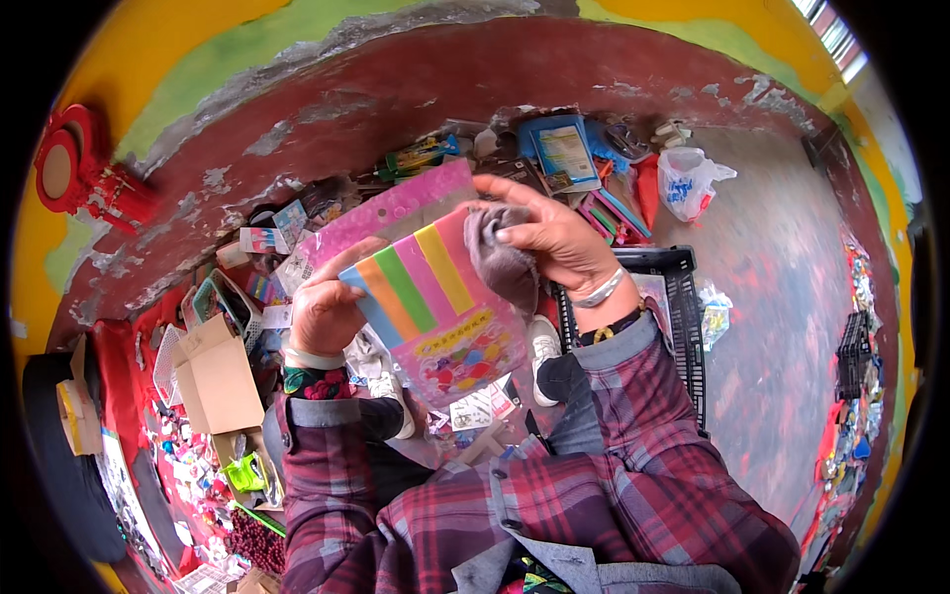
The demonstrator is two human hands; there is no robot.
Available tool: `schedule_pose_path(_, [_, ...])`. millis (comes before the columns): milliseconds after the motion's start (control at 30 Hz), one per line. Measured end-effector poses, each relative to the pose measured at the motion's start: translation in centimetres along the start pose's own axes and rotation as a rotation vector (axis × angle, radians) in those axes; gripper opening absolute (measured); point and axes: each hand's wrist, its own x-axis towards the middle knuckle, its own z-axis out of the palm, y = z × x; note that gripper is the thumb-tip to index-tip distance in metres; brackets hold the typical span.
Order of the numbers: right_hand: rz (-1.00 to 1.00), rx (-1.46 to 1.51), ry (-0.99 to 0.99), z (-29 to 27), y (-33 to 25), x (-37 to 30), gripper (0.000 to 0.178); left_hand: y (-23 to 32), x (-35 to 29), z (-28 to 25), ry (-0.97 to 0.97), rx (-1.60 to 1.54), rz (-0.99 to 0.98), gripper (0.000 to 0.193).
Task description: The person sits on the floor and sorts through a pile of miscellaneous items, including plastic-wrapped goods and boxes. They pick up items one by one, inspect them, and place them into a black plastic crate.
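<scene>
The clear packet (461, 368) with pink top contains a stack of coloured bands (414, 287), and I count six of them. At left, one open cardboard box (220, 378) has a bright-green item (246, 473) in it; at right stands one black crate (685, 332). The packet is between the two hands, above the floor. Its left edge lies between the thumb and fingers of the left hand (329, 309), which are closed on it. The right hand (569, 238) pinches one grey cloth (507, 259) against the packet's right side.
</scene>
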Motion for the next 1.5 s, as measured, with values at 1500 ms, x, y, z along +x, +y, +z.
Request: schedule_pose_path(1500, [-0.491,-1.378,0.082,1.8,4.3,1.2,0.031,1.5,-0.4,3.6,0.544,1.058,0.983,0.009])
